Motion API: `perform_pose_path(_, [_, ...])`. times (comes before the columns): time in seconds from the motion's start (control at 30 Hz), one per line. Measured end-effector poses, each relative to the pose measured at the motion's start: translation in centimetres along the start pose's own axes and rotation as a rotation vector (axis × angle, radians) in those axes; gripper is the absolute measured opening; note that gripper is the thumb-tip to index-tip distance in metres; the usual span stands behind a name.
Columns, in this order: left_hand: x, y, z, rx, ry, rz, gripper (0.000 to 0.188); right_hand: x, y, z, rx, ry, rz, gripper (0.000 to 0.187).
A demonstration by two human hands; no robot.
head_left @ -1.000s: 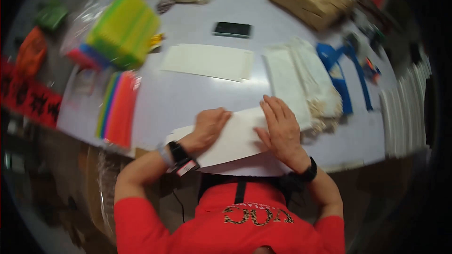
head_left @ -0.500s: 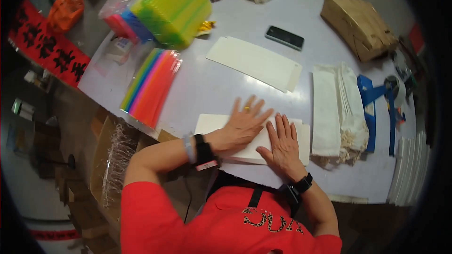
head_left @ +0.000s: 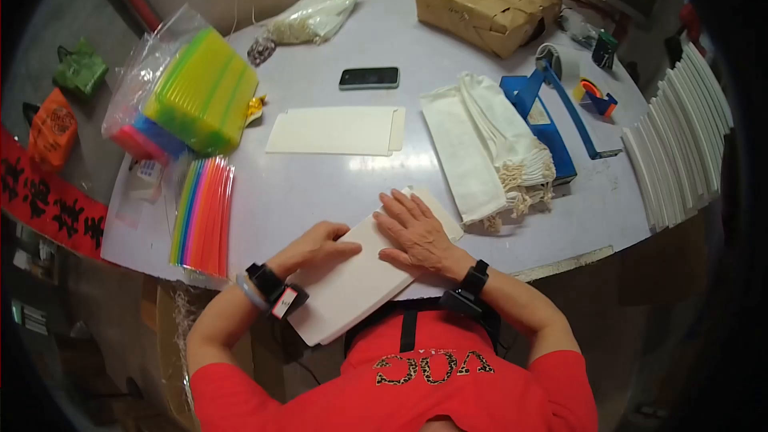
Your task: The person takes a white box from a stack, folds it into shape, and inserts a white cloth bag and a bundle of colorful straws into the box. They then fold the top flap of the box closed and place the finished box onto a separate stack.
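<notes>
A flat white paper carton (head_left: 352, 292) lies slanted at the table's front edge, its near-left end sticking out past the edge. It looks thick enough to be a small stack, though I cannot tell how many layers. My left hand (head_left: 322, 246) grips its left long edge, thumb on top and fingers curled at the side. My right hand (head_left: 416, 234) lies flat on the upper face, fingers stretched toward the far end. Beyond them rests another flat white carton (head_left: 330, 130) with a narrow flap at its right end.
White drawstring pouches (head_left: 472, 144) lie right, beside a blue tape dispenser (head_left: 552, 124). A phone (head_left: 369, 78), brown paper parcel (head_left: 488, 8) and bag of white material (head_left: 316, 18) sit farther back. Colourful packed sheets (head_left: 204, 216) and yellow-green packs (head_left: 200, 92) occupy the left.
The carton under my hands has turned from nearly level to a slant, its left end now nearer me. My left hand went from flat on top to its left edge. The view has shifted.
</notes>
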State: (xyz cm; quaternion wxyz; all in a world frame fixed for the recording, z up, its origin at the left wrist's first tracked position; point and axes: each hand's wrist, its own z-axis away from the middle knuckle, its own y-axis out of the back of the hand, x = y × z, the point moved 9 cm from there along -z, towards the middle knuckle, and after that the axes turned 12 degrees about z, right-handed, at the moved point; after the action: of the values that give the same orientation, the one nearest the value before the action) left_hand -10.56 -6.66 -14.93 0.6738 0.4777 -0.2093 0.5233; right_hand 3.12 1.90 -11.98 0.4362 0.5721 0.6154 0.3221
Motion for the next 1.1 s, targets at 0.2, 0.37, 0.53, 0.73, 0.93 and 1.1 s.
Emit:
perform_pose_path(0.2, [5.9,0.8,5.1,0.228,-0.283,0.503,0.023,6.1,10.6,1.8,0.495,-0.475,-0.335,0.066])
perform_pose_path(0.37, [10.9,0.8,7.3,0.489,-0.726,0.749,0.014,7.7,19.1,-0.8,0.837,-0.487,-0.699,0.059])
perform_pose_path(0.53, [13.9,1.4,7.7,0.622,-0.916,0.523,0.019,6.3,21.0,-3.1,0.707,-0.261,-0.918,0.056])
perform_pose_path(0.73, [18.0,5.4,12.0,0.937,-1.261,0.527,0.032,4.1,21.2,-3.4,0.64,-0.097,-0.567,0.054])
perform_pose_path(0.93, [18.3,6.1,12.3,0.875,-1.292,0.371,0.03,4.0,20.7,-2.8,0.635,-0.084,-0.531,0.047])
perform_pose_path(1.1, [18.0,6.6,12.9,0.868,-1.296,0.182,0.027,3.1,20.4,-3.5,0.557,-0.038,-0.482,0.039])
